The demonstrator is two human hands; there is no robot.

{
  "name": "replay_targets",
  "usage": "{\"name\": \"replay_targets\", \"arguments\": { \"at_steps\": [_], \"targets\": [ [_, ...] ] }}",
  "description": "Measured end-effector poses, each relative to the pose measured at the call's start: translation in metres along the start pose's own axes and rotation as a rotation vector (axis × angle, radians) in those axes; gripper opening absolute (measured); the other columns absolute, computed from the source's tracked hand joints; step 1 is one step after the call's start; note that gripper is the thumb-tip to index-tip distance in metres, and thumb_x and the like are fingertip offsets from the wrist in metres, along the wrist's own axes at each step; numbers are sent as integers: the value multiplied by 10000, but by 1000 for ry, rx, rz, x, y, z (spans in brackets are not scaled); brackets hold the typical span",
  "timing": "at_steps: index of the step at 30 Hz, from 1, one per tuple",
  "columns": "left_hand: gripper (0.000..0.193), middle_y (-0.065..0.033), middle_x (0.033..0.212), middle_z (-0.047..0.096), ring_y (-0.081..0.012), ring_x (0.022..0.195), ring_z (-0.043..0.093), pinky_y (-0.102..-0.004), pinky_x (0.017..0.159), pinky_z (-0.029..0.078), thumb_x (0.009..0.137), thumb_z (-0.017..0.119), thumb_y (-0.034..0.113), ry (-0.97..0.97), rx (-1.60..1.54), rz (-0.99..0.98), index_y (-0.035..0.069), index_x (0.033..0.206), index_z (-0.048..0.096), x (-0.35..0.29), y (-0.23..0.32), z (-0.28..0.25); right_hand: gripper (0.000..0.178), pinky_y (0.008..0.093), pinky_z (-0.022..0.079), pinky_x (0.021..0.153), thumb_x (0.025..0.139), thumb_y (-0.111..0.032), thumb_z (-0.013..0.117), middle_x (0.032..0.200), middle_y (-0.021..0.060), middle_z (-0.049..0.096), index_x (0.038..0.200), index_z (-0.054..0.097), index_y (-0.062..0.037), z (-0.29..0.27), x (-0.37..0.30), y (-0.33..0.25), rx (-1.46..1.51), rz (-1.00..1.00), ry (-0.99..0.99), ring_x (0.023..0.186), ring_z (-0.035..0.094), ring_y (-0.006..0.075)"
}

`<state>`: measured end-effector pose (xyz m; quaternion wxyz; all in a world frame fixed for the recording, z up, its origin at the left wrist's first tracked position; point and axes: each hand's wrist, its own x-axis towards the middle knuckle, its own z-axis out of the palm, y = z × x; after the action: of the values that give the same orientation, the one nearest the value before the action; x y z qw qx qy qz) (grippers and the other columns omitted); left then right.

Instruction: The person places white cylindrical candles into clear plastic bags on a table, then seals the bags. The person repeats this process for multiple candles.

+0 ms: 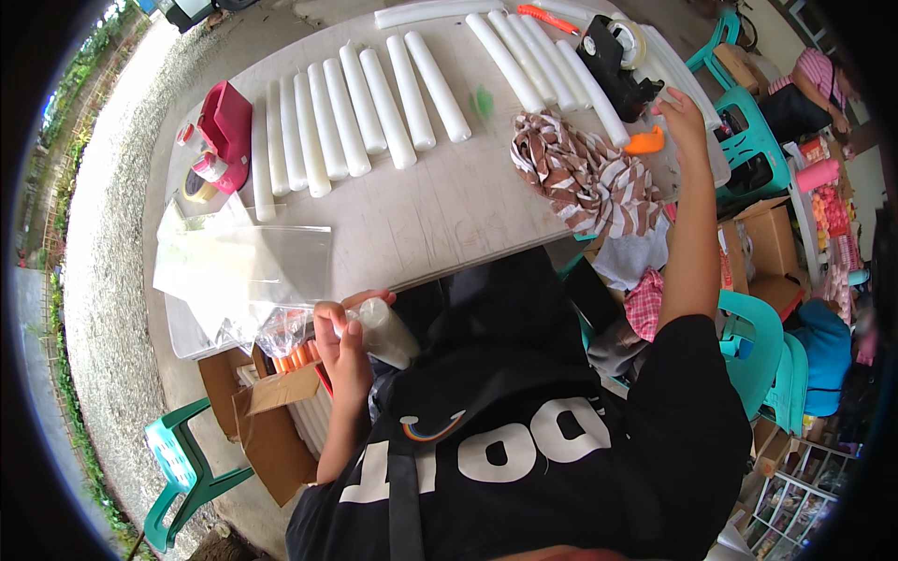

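My left hand (348, 348) is wrapped round a thick white candle (386, 335), held close to my body below the table's near edge. Clear plastic seems to cover the candle. At the right, my right hand (685, 120) reaches to the front end of a black tape dispenser (610, 67) with a roll of tape (632, 44) in it. Its thumb and finger are pinched together there; what lies between them is too small to make out. An orange object (645, 141) sits just below the dispenser, beside a brown-and-white striped cloth (585, 178).
Several white candles (355, 107) lie in rows across the table (449, 229). Clear plastic bags (248, 276) lie at the near left, by a pink dispenser (226, 131). A cardboard box (271, 439) stands below left. Green chairs (753, 351) and a seated person (818, 79) are at the right.
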<state>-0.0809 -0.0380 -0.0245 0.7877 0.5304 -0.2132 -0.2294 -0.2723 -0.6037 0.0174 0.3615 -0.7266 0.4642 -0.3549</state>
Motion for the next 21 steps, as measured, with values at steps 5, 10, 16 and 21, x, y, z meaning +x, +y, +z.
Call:
{"name": "replay_targets", "arguments": {
  "at_steps": [5, 10, 16, 21],
  "targets": [
    [259, -297, 1166, 624, -416, 1093, 643, -472, 965, 496, 951, 593, 237, 6, 25, 1, 131, 1003, 363, -2, 4, 6, 347, 453, 329, 915, 921, -329, 602, 959, -23, 759, 1237, 696, -219, 10, 7, -6, -573, -34, 141, 971, 653, 173],
    [255, -300, 1161, 627, -417, 1094, 641, -482, 981, 493, 951, 591, 222, -14, 17, 25, 127, 1001, 360, -8, 2, -1, 278, 460, 334, 902, 915, -318, 577, 955, -5, 762, 1108, 763, -242, 4, -15, -32, -1018, -167, 315, 991, 655, 180],
    [245, -309, 1184, 623, -402, 1111, 634, -478, 999, 486, 968, 577, 207, -23, 31, 39, 119, 1002, 351, -8, 3, -2, 243, 310, 484, 750, 920, -208, 645, 980, 66, 747, 1122, 751, -126, -1, -53, -55, -150, -269, 112, 824, 653, 129],
    [121, -267, 1254, 612, -245, 1120, 586, -367, 1003, 441, 1019, 478, 96, -133, 52, -15, 107, 1023, 357, 2, 8, 22, 162, 264, 529, 764, 973, -95, 589, 1056, 122, 707, 1031, 705, 3, 82, -255, -143, 582, -190, -423, 808, 673, 128]
  ]
}}
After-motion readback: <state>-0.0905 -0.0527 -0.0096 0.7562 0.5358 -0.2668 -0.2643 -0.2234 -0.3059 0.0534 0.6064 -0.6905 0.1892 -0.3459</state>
